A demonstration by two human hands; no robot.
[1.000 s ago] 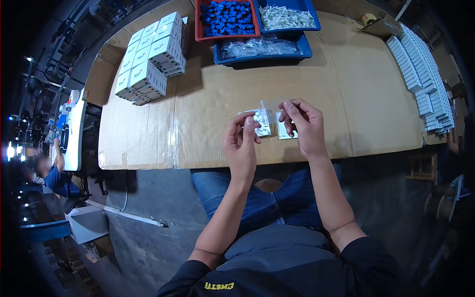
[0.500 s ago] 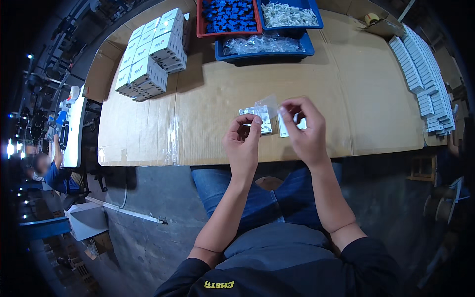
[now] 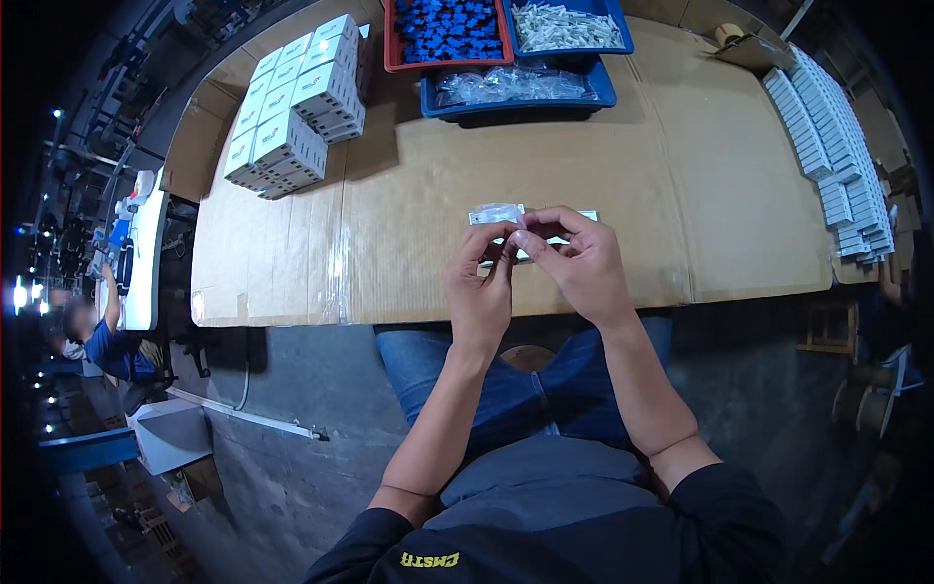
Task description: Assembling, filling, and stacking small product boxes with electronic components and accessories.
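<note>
My left hand (image 3: 479, 287) and my right hand (image 3: 587, 268) meet near the table's front edge, with thumbs and fingers pinched together. Between them is a small clear plastic bag (image 3: 498, 213), its far part showing just beyond my left fingers. What else the fingertips may hold is hidden. Under and behind my hands lie flat white pieces, one of them (image 3: 588, 214) peeking out beyond my right fingers. My hands cover most of these pieces.
Stacked white boxes (image 3: 292, 146) stand at the left. At the back are a red bin (image 3: 448, 66) of blue parts, a blue bin (image 3: 574, 51) of whitish parts, and a blue tray (image 3: 520, 109) of clear bags. Rows of small white boxes (image 3: 827, 165) line the right. A person (image 3: 115, 341) sits far left.
My right hand has moved left to meet my left hand. The plastic bag, held up between them before, now sits lower and further left, beyond my left fingers.
</note>
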